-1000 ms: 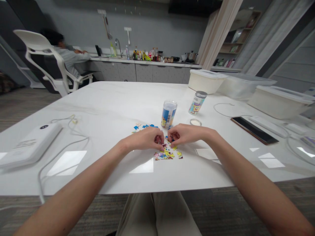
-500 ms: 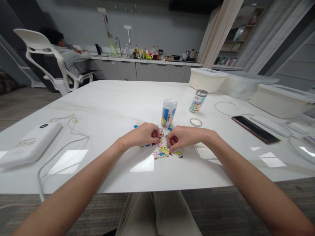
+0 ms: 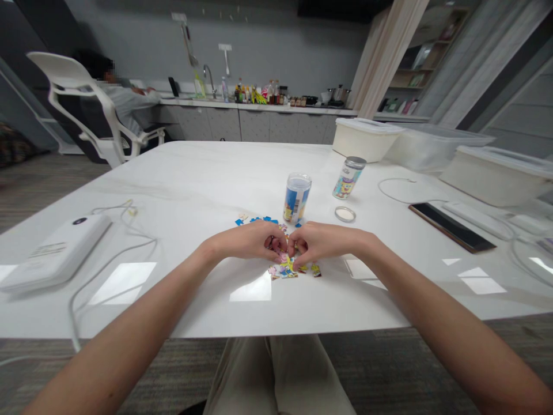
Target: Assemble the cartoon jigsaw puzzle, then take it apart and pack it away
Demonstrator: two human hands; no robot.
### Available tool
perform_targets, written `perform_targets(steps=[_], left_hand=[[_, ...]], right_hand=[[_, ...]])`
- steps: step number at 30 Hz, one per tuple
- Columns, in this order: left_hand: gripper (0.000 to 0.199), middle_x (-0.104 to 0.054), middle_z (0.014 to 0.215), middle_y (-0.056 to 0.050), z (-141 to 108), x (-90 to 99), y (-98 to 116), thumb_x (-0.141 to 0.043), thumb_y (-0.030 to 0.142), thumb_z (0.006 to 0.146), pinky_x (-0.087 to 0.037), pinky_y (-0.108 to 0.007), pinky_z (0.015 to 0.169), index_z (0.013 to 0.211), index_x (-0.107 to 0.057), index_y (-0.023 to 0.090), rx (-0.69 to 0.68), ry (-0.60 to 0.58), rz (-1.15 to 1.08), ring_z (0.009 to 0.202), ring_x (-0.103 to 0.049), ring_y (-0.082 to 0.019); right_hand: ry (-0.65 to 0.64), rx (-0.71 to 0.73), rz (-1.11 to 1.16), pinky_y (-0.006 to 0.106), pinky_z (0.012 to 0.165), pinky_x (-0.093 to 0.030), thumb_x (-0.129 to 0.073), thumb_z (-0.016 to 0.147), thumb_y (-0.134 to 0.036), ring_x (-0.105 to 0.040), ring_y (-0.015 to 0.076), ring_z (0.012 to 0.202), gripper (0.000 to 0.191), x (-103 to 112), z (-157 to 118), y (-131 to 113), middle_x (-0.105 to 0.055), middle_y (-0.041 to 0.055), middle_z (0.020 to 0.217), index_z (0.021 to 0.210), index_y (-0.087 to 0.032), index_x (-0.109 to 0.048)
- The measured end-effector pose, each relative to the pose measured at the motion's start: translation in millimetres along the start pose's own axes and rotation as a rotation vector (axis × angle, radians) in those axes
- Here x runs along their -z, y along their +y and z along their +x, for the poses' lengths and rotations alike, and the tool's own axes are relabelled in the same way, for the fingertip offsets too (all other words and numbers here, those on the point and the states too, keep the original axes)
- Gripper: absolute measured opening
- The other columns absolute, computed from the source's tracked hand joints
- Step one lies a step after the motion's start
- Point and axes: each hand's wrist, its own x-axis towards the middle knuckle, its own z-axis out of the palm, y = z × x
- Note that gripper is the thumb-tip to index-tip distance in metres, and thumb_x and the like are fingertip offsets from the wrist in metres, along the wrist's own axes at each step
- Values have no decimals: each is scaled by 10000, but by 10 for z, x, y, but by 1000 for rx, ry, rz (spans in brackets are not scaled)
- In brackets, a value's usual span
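Pretty grey setup around me: plain grey wall point(image 3: 129, 40), dark carpet floor point(image 3: 38, 196), and a long run of grey kitchen cabinets point(image 3: 268, 125) under a white countertop point(image 3: 302, 108) with a faucet point(image 3: 207, 80). Someone point(image 3: 129, 104) is sitting over there in a white office chair point(image 3: 56, 63), leaning on that counter. Off to the right there's a beige curtain point(image 3: 384, 57) and a wooden bookshelf point(image 3: 421, 75).

Glossy stone tabletop point(image 3: 181, 190), shiny printed-card puzzle pieces point(image 3: 285, 270), clear plastic canister point(image 3: 298, 199).

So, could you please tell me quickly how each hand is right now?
Left hand: curled, fingertips at the puzzle pieces; grip unclear.
Right hand: curled, likewise; grip unclear.
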Motion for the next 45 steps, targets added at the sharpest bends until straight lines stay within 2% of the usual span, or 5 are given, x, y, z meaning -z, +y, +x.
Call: perform_targets(steps=[5, 13, 24, 28, 45], left_hand=[[107, -597, 759, -7, -1, -15, -2, -612, 260, 822, -371, -241, 592, 808, -668, 169, -8, -33, 69, 667, -532, -122], [198, -624, 865, -24, -4, -22, 21, -660, 321, 815, -401, -242, 680, 966, -718, 206, -100, -6, 84, 750, -550, -129], [158, -588, 839, -17, -31, 12, 114, -585, 189, 847, -365, -239, 681, 835, -740, 216, -199, -43, 228, 730, -527, -118], [236, -587, 910, -28, -4, -44, 105, -629, 241, 827, -397, -242, 722, 1052, -696, 216, -163, -22, 170, 775, -531, -133], [249, -610, 712, 0, 72, -89, 3, -606, 398, 809, -354, -229, 561, 811, -662, 156, 119, 65, -149, 615, -494, -94]], right_hand=[[-82, -32, 108, 224, 532, -381, -691, 747, -366, -546, 115, 581, 234, 12, 5, 40, -620, -12, 631, 805, -146, -638], [-70, -36, 138, 221, 548, -409, -669, 745, -317, -562, 112, 565, 184, 34, 8, 67, -627, -9, 615, 780, -140, -637], [-101, -82, 100, 218, 528, -374, -641, 751, -314, -537, 109, 547, 160, 68, -31, 118, -603, -21, 585, 764, -155, -631], [-105, -90, 113, 218, 526, -365, -626, 745, -295, -517, 107, 550, 140, 70, -31, 92, -580, -26, 574, 736, -158, -596], [-90, -114, 114, 228, 495, -307, -531, 800, -271, -413, 92, 481, 124, 119, -55, 79, -518, -37, 504, 749, -159, -546]])
